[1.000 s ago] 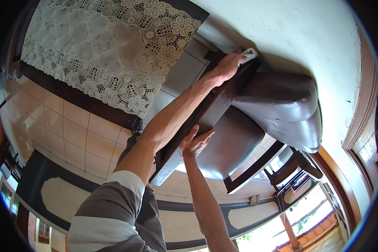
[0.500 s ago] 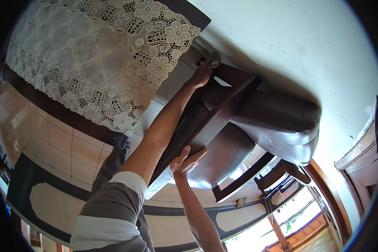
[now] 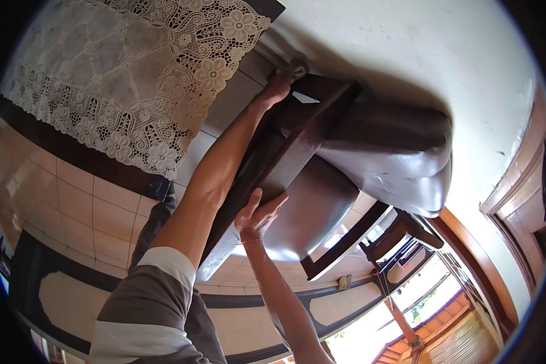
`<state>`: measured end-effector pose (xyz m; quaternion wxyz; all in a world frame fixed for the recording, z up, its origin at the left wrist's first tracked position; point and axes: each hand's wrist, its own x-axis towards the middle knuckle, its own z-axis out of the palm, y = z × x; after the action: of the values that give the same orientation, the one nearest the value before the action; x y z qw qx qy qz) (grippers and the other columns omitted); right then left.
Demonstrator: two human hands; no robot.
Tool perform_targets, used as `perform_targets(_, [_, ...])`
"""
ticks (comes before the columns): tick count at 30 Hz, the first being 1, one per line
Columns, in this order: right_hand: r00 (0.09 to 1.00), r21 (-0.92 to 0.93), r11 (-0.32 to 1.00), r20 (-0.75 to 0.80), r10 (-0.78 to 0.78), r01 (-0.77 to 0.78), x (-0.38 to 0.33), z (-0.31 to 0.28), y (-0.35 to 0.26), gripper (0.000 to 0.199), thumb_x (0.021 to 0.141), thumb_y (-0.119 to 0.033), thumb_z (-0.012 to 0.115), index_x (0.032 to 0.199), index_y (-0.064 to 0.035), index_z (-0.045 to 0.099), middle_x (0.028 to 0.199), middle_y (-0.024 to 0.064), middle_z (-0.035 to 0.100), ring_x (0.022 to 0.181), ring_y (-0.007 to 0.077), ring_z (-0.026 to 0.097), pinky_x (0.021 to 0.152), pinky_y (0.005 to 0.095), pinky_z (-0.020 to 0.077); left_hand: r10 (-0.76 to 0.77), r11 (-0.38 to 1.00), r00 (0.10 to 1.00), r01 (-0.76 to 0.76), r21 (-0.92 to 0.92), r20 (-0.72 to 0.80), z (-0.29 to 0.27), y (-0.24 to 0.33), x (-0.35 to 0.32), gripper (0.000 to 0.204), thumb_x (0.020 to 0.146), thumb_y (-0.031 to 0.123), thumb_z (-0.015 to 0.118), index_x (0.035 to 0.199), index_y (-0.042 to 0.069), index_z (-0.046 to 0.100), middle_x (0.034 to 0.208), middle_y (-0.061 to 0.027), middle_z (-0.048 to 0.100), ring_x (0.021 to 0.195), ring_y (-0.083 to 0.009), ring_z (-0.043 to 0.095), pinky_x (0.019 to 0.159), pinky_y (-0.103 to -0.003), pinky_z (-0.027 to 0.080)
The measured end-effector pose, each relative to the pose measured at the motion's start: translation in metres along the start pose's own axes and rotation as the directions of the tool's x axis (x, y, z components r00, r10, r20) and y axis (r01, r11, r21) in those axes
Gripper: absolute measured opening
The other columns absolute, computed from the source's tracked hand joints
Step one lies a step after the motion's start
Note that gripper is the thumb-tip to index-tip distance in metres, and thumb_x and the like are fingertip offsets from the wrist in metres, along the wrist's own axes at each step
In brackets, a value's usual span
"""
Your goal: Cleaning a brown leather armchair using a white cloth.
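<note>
My left hand (image 3: 277, 89) reaches far out along the dark wooden armchair (image 3: 297, 151) to its rear end by the wall. Its fingers are closed on a crumpled grey cloth (image 3: 298, 68), which lies against the wood there. Closer to me, my right hand (image 3: 258, 219) rests at the armrest's side near the seat, thumb and fingers spread apart, with no object visible in it. A glossy brown seat cushion (image 3: 312, 203) lies beside that hand. The matching back cushion (image 3: 394, 155) leans toward the wall. Part of the chair's frame is hidden behind my left forearm.
Left of the chair stands a dark table covered by a cream lace cloth (image 3: 127, 79). A pale wall (image 3: 406, 48) rises close behind the chair. Light tiles (image 3: 73, 200) cover the floor. Another dark wooden chair (image 3: 400, 236) stands beyond, near a doorway (image 3: 515, 224).
The whole view has shifted, so the chair and table sit further up and left. My left hand stays at the chair's rear end with the cloth; my right hand stays by the armrest.
</note>
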<state>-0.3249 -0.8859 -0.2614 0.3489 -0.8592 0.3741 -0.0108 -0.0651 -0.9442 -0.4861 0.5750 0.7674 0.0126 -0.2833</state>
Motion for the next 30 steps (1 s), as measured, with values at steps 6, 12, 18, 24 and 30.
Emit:
perform_targets(6, [0.991, -0.111, 0.992, -0.114, -0.067, 0.054, 0.004, -0.001, -0.013, 0.067, 0.100, -0.048, 0.057, 0.131, 0.0096, 0.040, 0.109, 0.0351, 0.058, 0.098, 0.0530, 0.059, 0.088, 0.0563, 0.0460, 0.067, 0.857, 0.997, -0.045, -0.514, 0.024, -0.027, 0.085, -0.089, 0.041, 0.103, 0.024, 0.043, 0.113, -0.006, 0.069, 0.105, -0.0227, 0.074, 0.104, -0.0270, 0.068, 0.095, -0.041, 0.048])
perform_targets(12, [0.992, -0.082, 0.996, -0.125, 0.017, -0.027, -0.004, -0.008, -0.017, 0.059, 0.101, -0.043, 0.056, 0.132, 0.0050, 0.043, 0.122, 0.0325, 0.057, 0.102, 0.0539, 0.063, 0.084, 0.0574, 0.0527, -0.047, 0.941, 0.989, 0.092, -0.327, 0.141, -0.078, 0.038, -0.212, 0.042, 0.104, 0.029, 0.045, 0.117, -0.004, 0.068, 0.105, -0.0098, 0.072, 0.097, -0.0181, 0.064, 0.094, -0.034, 0.047])
perform_targets(18, [0.994, 0.221, 0.975, -0.099, 0.048, -0.025, -0.007, -0.017, -0.003, 0.055, 0.106, -0.044, 0.046, 0.139, -0.0003, 0.047, 0.126, 0.0276, 0.056, 0.116, 0.0484, 0.057, 0.094, 0.0569, 0.0485, -0.522, 0.681, 0.851, 0.459, -0.571, 0.060, -0.139, -0.046, -0.415, 0.048, 0.100, 0.035, 0.057, 0.136, 0.003, 0.055, 0.131, -0.0075, 0.063, 0.121, -0.0237, 0.060, 0.104, -0.045, 0.045])
perform_targets(24, [0.984, 0.224, 0.971, -0.171, -0.045, 0.084, -0.144, -0.076, 0.077, 0.049, 0.101, -0.026, 0.060, 0.144, -0.0054, 0.047, 0.128, 0.0211, 0.056, 0.117, 0.0416, 0.056, 0.099, 0.0525, 0.0444, -0.474, 0.776, 0.880, 0.425, -0.465, 0.013, -0.153, -0.025, -0.608, 0.050, 0.102, 0.030, 0.051, 0.140, -0.002, 0.053, 0.136, -0.0129, 0.062, 0.124, -0.0255, 0.060, 0.109, -0.042, 0.043])
perform_targets(30, [0.519, 0.498, 0.323, 0.854, -0.024, -0.804, -0.332, -0.172, 0.187, 0.084, 0.094, -0.056, 0.071, 0.155, -0.0054, 0.043, 0.149, 0.0150, 0.054, 0.140, 0.0244, 0.049, 0.116, 0.0409, 0.0399, -0.581, 0.602, 0.693, 0.719, -0.347, 0.427, -0.083, 0.018, -0.730, 0.035, 0.096, 0.021, 0.059, 0.121, -0.002, 0.067, 0.118, -0.0093, 0.069, 0.114, -0.0209, 0.064, 0.104, -0.037, 0.047])
